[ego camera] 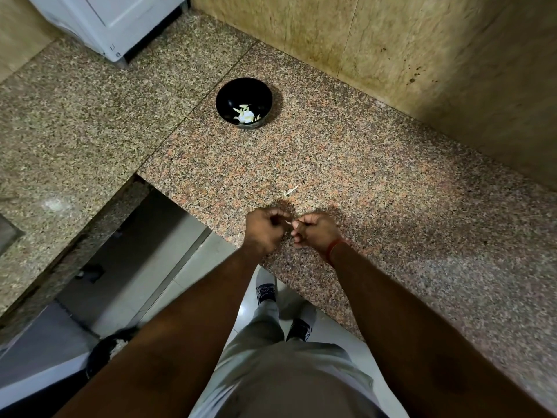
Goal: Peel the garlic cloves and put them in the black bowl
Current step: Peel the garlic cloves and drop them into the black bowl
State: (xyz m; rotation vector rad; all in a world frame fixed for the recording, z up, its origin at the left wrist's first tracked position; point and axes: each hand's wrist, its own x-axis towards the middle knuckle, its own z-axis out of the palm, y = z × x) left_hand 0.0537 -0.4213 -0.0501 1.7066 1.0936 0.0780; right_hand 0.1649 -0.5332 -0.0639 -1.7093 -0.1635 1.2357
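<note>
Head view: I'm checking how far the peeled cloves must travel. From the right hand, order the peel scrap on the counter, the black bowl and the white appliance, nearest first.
From the right hand:
1. Peel scrap, on the counter just beyond the hands.
2. Black bowl, farther back and slightly left, pale garlic pieces inside.
3. White appliance, far back left corner.
</note>
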